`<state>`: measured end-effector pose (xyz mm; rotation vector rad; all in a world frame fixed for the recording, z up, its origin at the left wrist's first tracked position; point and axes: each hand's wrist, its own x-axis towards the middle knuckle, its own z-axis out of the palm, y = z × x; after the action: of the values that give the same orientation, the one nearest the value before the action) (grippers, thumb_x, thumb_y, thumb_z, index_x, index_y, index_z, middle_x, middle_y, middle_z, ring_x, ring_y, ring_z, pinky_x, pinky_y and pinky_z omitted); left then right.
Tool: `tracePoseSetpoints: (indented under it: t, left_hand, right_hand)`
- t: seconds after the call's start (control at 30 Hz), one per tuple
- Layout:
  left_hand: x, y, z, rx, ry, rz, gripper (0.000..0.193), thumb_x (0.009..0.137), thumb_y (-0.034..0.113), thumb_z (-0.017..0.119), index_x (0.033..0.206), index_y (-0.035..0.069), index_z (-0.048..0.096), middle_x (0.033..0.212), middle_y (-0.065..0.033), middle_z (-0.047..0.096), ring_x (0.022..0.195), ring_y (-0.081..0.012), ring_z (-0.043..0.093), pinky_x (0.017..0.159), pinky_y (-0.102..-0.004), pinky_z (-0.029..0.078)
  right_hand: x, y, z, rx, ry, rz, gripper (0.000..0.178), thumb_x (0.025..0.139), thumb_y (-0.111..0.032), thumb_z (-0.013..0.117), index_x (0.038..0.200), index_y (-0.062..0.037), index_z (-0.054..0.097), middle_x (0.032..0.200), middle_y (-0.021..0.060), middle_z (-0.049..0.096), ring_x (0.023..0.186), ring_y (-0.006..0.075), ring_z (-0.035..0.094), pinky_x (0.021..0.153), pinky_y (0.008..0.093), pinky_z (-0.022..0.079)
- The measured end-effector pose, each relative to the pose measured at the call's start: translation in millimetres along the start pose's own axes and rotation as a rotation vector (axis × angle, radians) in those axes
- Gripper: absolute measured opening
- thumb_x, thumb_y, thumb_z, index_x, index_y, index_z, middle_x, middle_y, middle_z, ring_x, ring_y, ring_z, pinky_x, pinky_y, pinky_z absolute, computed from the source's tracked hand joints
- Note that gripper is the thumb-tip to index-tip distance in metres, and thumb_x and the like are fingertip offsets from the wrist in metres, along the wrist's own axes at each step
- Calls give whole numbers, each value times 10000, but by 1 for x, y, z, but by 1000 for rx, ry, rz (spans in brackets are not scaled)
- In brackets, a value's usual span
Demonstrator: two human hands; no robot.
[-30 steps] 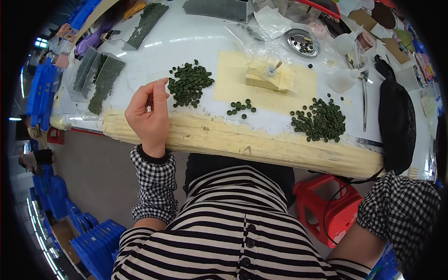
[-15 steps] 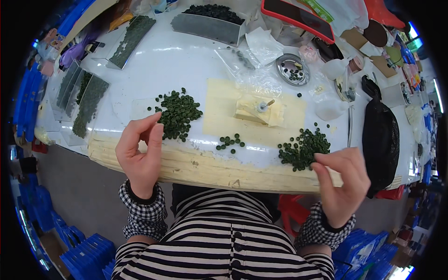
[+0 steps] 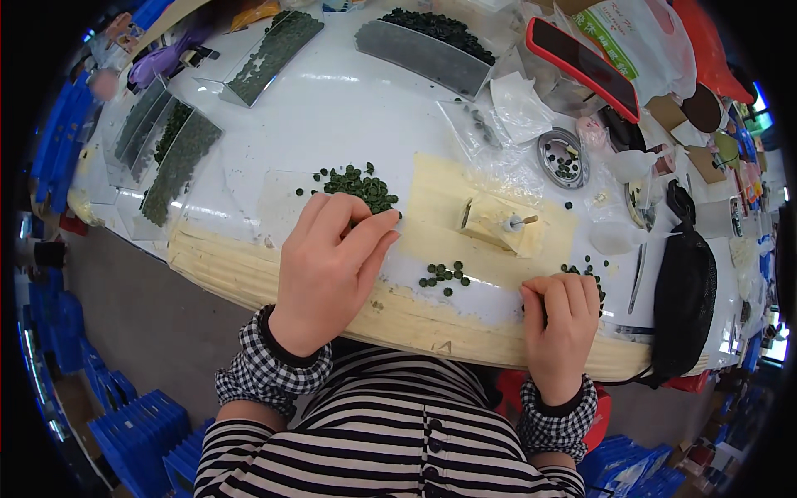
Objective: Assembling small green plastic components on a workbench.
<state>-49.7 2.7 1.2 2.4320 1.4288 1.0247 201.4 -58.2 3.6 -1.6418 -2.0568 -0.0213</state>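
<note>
The left hand [image 3: 328, 270] is at one green disc pile [image 3: 359, 186], the right hand [image 3: 563, 328] at another pile [image 3: 602, 293]; I can't tell if either pinches.

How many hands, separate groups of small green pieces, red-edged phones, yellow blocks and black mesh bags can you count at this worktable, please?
Hands: 2 (left hand, right hand)
Groups of green pieces: 3 (left heap, middle cluster, right heap, partly hidden)
Red-edged phone: 1
Yellow block: 1
Black mesh bag: 1
Total: 8
</note>
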Motion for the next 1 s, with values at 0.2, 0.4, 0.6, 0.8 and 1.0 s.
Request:
tracePoseSetpoints:
  t: [0.2, 0.4, 0.6, 0.8, 1.0]
  left_hand:
    - [17, -10, 7, 251, -143, 190, 185, 750, 39, 707, 930, 21, 669, 849, -50, 539, 781, -225, 516, 644, -330, 458]
    - [17, -9, 7, 287, -173, 217, 155, 726, 22, 701, 863, 28, 628, 837, -41, 537, 774, -222, 525, 654, -329, 466]
    - [7, 1, -5, 5, 27, 85, 181, 715, -73, 698, 860, 14, 631, 805, -69, 607, 689, -209, 581, 590, -306, 485]
    - [-18, 21, -1, -621, 81, -149, 208, 750, -119, 643, 919, -2, 674, 807, -94, 675, 686, -141, 627, 613, -251, 506]
    - [-11, 31, 8, -1341, -178, -358, 213, 829, -87, 650, 1026, -13, 683, 857, -73, 676, 755, -102, 619, 686, -220, 498]
  right_hand:
    - [-9, -14, 1, 268, 37, 45, 143, 754, 36, 714, 857, -14, 627, 776, 93, 612, 684, 264, 571, 601, 347, 457]
    - [-7, -23, 9, 383, 95, -38, 156, 744, 38, 738, 865, -4, 649, 759, 103, 634, 656, 254, 600, 570, 319, 475]
    - [-6, -23, 8, 459, 103, -23, 173, 744, 38, 747, 892, -4, 666, 761, 104, 662, 639, 247, 620, 566, 306, 487]
    - [-3, -27, 11, 537, 98, -17, 222, 725, 80, 742, 928, 6, 690, 795, 120, 689, 692, 232, 662, 617, 290, 517]
    - [7, -25, 7, 557, 147, -125, 271, 694, 109, 733, 943, 9, 705, 823, 118, 685, 709, 227, 663, 598, 290, 523]
